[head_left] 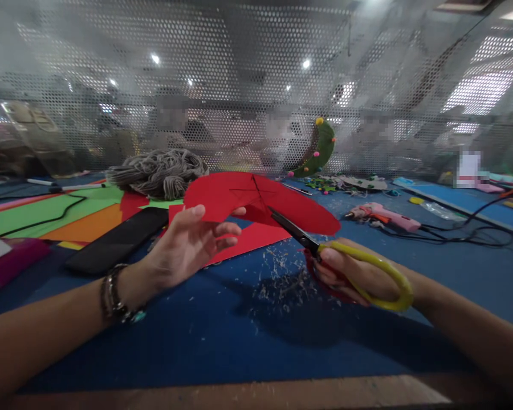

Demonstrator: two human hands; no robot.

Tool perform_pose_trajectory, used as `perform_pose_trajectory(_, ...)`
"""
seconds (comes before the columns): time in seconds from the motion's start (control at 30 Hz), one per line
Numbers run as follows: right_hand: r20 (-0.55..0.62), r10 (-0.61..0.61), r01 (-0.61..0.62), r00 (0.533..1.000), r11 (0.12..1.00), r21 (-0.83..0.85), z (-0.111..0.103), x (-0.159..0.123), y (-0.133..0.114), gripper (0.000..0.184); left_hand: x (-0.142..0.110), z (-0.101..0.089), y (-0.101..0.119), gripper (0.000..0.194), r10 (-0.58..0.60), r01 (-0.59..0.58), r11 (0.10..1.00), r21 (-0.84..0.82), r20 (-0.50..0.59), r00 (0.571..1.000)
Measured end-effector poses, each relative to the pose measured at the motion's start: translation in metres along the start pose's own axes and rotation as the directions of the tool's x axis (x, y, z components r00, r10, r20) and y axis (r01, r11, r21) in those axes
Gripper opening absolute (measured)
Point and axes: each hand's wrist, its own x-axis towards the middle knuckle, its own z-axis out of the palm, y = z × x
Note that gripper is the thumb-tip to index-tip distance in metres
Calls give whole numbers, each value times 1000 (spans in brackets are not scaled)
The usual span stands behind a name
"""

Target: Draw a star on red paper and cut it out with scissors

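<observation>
Gripping yellow-handled scissors (pixel 310 244), the right hand (pixel 359 275) is holding their blades at the lower edge of a red paper piece (pixel 243 199); the left hand (pixel 183 250) is pinching it above the blue table (pixel 166 341). Gray yarn (pixel 160 172) is lying beyond.

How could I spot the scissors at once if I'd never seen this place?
Start with the blue table and find the person's right hand, right of the middle. The scissors are in its grip, dark blades pointing toward the curved, pen-marked red sheet. Unlike the pink glue gun lying beyond, they have a big yellow handle loop.
</observation>
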Motion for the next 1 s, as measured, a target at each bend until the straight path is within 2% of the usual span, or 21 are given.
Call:
perform_pose_trajectory(0.1,42,-23,21,999,998,67,7,1,2,51,-3,3,-6,26,45,-41,990,138,-25,999)
perform_pose_trajectory(0.23,96,-15,10,995,999,50,12,-1,-1,51,-4,2,-15,27,114,-60,906,418,-104,988)
perform_pose_trajectory(0.43,143,-22,18,989,999,29,14,-3,0,51,-3,-2,-21,37,78,-4,851,526,-119,990)
perform_pose_trajectory(0.5,144,-29,28,989,1000,9,14,-3,0,50,-4,-2,-21,37,62,7,849,529,-113,992)
perform_pose_trajectory(0.67,126,-113,122,986,990,-69,17,-6,-10,49,-6,2,-21,33,65,-48,895,443,-23,998)
perform_pose_trajectory(0.87,123,-162,163,979,987,3,22,-11,-22,49,-10,11,-22,32,137,-133,896,424,22,990)
perform_pose_trajectory(1.0,91,-193,198,977,979,-49,22,-11,-24,50,-11,16,-21,32,163,-184,906,381,87,983)
